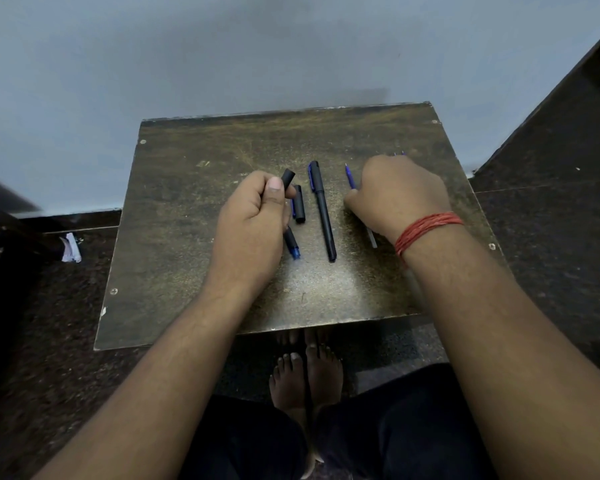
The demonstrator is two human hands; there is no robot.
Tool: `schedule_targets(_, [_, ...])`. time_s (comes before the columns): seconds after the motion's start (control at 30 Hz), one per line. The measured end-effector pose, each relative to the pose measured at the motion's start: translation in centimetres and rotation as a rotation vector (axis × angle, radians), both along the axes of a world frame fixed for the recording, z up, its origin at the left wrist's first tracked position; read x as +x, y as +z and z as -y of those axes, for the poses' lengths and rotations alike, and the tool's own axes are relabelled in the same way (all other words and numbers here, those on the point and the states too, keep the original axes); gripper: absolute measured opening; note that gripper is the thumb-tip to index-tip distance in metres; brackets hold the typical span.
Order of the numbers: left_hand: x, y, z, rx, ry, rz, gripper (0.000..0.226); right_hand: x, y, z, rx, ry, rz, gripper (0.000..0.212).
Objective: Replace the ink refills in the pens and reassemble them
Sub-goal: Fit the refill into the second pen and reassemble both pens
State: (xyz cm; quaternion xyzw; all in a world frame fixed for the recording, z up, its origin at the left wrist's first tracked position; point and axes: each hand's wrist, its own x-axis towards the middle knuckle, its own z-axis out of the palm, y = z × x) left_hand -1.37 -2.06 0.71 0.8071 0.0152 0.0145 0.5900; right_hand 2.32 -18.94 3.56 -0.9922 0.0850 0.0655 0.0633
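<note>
Black pen barrel (288, 176) gripped in left hand (253, 216), right hand (395, 195) apparently pinching refill (350, 176), no legible writing.

A single head-worn wide-angle camera is looking steeply down and forward, sitting close above the tabletop (194, 237), taking in both forearms, floor and wall.
</note>
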Motion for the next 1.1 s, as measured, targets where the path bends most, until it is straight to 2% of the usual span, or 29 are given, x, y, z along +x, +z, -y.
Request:
schedule_targets(0.1, [0.1, -0.1, 0.0, -0.002, -0.002, -0.002, 0.032, 0.0, 0.0, -0.1, 0.050, -0.009, 0.044, 0.029])
schedule_targets(0.17, [0.2, -0.1, -0.1, -0.005, -0.001, -0.004, 0.032, 0.1, 0.2, 0.0, 0.192, -0.052, 0.129, 0.022])
schedule_targets(0.37, [0.1, -0.1, 0.0, -0.002, -0.001, -0.013, 0.033, 0.2, -0.5, -0.2, 0.787, -0.128, 0.295, 0.008])
schedule_targets(0.53, [0.0, -0.2, -0.1, 0.028, -0.015, -0.030, 0.033, 0.1, -0.8, -0.2, 1.436, -0.332, 0.251, 0.016])
schedule_targets(0.63, [0.1, -0.3, 0.0, 0.032, -0.025, -0.043, 0.033, 0.3, -1.2, -0.2, 1.668, -0.424, 0.238, 0.010])
schedule_targets(0.8, [0.2, -0.6, -0.1, 0.016, -0.040, -0.064, 0.031, 0.4, -1.2, -0.3, 1.821, -0.489, 0.246, 0.013])
schedule_targets(1.1, [0.3, -0.6, -0.1, 0.000, -0.056, -0.078, 0.030, 0.5, -1.2, -0.5, 1.847, -0.452, 0.321, 0.015])
